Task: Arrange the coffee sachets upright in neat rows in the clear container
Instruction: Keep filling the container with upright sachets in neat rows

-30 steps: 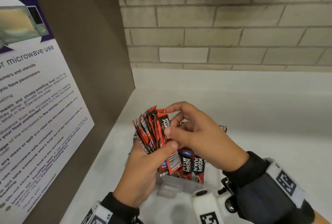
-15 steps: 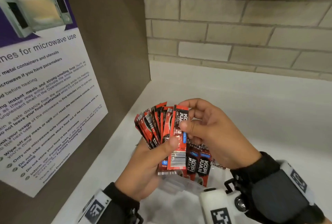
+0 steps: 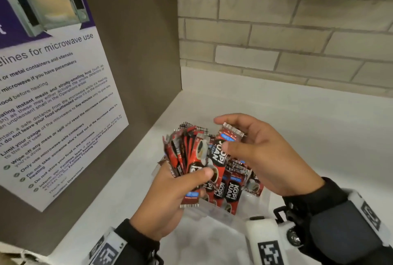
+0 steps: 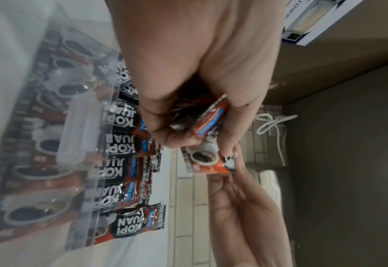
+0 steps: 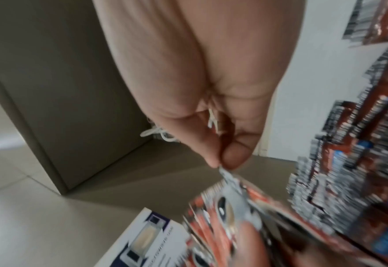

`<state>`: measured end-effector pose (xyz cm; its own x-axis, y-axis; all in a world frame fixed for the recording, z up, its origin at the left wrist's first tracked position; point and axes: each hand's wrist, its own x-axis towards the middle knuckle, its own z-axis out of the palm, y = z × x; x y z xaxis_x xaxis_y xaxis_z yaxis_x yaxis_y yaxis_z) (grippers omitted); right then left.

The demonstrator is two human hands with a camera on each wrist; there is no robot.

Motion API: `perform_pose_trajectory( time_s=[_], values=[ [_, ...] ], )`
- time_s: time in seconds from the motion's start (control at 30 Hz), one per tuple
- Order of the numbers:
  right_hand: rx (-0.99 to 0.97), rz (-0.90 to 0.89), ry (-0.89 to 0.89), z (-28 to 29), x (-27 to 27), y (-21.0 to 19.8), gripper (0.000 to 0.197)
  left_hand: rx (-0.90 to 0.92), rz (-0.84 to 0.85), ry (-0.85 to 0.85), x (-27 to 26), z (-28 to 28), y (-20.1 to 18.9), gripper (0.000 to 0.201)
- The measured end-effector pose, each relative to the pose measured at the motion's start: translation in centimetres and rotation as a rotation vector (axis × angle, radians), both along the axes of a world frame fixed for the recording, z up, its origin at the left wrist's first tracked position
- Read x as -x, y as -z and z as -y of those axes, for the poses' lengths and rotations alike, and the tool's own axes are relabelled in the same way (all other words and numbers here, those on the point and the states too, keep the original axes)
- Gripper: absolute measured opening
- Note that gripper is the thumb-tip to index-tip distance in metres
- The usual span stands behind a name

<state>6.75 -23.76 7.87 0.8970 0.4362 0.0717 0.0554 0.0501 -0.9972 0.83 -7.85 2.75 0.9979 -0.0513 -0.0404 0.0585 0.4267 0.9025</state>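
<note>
While my left hand (image 3: 170, 192) grips the fanned sachets (image 3: 187, 152), right hand (image 3: 255, 154) pinches one sachet (image 3: 221, 154): light, floppy, slick foil; I judge the crimped end the best hold

White bench (image 3: 297, 128) meets a beige brick wall (image 3: 276, 30) behind it; left of the bench stands a grey-brown panel (image 3: 138, 52) carrying a microwave-use poster (image 3: 53, 105)
</note>
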Motion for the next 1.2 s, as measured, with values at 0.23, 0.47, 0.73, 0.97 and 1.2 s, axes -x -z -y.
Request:
perform_pose_trajectory(
  time_s=[0.23, 0.47, 0.73, 0.97, 1.2],
  values=[
    [0.196, 0.18, 0.269, 3.6, 0.2, -1.8, 0.038, 0.121, 0.012, -0.091, -0.6, -1.7, 0.0, 0.055],
    [0.577, 0.272, 0.39, 6.9, 0.2, 1.4, 0.03, 0.129, 0.003, -0.147, -0.6, -2.2, 0.3, 0.047],
    [0.947, 0.427, 0.361, 6.0, -0.4, 5.0, 0.034, 0.094, -0.022, -0.138, -0.5, -1.7, -0.1, 0.085],
    [0.945, 0.441, 0.432, 5.9, -0.1, 5.6, 0.041, 0.102, -0.063, -0.07, -0.5, -0.7, -0.3, 0.057],
    [0.684, 0.478, 0.54, 4.9, 1.2, 2.6, 0.018, -0.016, -0.089, -0.011, -1.3, 0.5, 0.1, 0.054]
  ],
)
